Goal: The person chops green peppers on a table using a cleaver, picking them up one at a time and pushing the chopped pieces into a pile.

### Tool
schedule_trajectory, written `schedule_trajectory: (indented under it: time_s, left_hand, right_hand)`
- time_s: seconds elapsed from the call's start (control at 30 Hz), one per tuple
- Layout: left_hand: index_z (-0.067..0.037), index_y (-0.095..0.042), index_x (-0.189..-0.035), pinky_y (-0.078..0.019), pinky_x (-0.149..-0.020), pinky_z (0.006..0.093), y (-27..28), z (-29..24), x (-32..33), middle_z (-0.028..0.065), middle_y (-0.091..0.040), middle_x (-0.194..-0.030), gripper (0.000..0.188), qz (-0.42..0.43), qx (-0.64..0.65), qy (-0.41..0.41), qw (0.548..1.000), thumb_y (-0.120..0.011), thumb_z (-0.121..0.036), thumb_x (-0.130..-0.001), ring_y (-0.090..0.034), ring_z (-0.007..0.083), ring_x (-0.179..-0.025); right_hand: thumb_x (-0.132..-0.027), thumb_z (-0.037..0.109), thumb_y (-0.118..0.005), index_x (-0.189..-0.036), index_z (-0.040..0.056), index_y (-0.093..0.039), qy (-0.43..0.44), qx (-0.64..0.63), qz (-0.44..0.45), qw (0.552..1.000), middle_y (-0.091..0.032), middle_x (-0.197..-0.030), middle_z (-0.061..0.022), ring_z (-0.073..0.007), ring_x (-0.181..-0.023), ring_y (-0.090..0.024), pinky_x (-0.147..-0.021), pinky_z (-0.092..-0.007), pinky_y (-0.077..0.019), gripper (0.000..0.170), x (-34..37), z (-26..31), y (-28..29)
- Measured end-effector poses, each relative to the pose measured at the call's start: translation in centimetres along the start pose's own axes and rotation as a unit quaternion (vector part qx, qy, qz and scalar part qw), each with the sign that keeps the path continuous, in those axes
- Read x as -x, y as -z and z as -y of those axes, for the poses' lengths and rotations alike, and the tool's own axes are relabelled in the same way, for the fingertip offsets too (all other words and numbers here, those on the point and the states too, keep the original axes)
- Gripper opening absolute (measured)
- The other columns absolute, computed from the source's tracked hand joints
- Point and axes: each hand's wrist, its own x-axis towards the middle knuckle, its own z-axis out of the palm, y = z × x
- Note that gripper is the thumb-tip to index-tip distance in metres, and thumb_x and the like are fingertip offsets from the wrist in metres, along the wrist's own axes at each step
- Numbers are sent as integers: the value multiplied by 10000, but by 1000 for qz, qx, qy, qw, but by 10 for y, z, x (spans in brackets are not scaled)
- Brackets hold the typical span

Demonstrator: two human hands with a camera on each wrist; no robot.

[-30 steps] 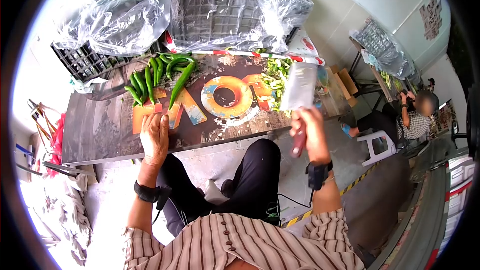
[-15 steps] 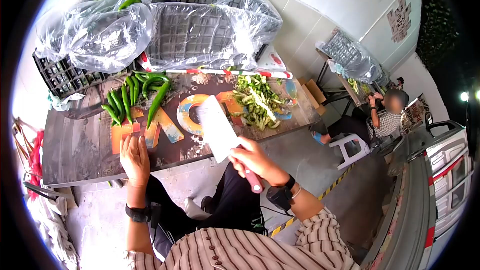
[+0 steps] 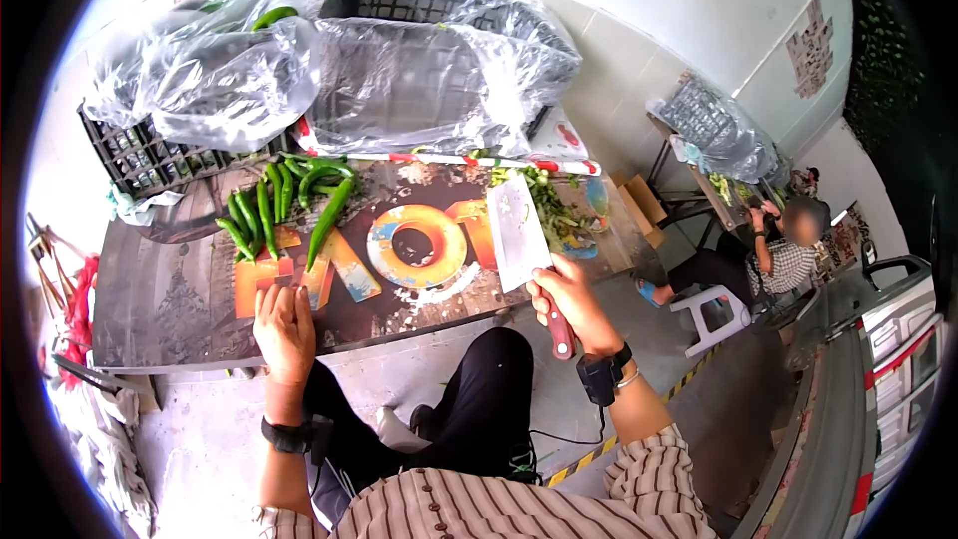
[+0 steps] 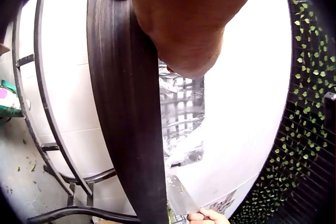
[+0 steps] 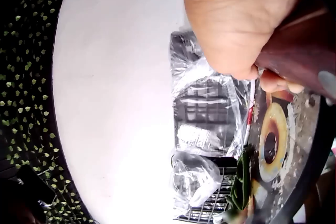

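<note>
Vegetable-prep workspace: plastic-lined crate (image 3: 399,80), green peppers (image 3: 329,225), chopped greens (image 3: 559,212), cleaver (image 3: 516,232), tiled wall (image 3: 611,65).

Room to pass lies just right of the long green peppers (image 3: 264,208). Behind them, a plastic-draped black crate (image 3: 140,155) blocks.

Across the left and centre of the head view, a table (image 3: 150,304) is spread. Behind it, one crate (image 3: 409,80) is set at upper centre; another crate (image 3: 140,155), at upper left, is overlaid by a bag (image 3: 235,85). Whole peppers (image 3: 263,204) are laid left of centre, above the left hand (image 3: 286,334). Chopped pieces (image 3: 555,206) are placed farther right, partly hidden behind the cleaver (image 3: 519,235), held in the right hand (image 3: 572,307). Right of the table, a stool (image 3: 714,319) is stood.
</note>
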Motion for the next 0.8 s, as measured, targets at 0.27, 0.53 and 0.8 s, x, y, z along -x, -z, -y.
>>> schedule_trajectory:
  time_s: [0.27, 0.53, 0.8]
  left_hand:
    - [-23, -444, -661, -382, -609, 438, -2, 1, 0, 140, -450, -672, 254, -14, 1, -13, 1000, -570, -60, -879, -442, 356, -646]
    - [-13, -433, -659, -382, -593, 438, -5, 3, 0, 144, -425, -624, 279, -24, 14, -16, 999, -548, -75, -905, -433, 349, -623]
    - [-8, -412, -643, -373, -583, 435, -3, -1, 0, 148, -415, -618, 304, -22, 26, -22, 999, -549, -72, -907, -424, 343, -618]
  right_hand:
    - [-951, 136, -527, -972, 47, -496, 8, -85, 134, 987, -533, -728, -3, -66, -521, -506, -439, -230, -447, 97, -46, -4, -77]
    - [-926, 142, -548, -944, 42, -519, 6, -94, 150, 984, -527, -724, -4, -68, -520, -510, -431, -247, -448, 106, -65, -10, -91]
    - [-942, 145, -522, -962, 67, -497, 5, -86, 66, 994, -522, -763, 2, -67, -570, -506, -464, -239, -437, 84, -46, -8, -24]
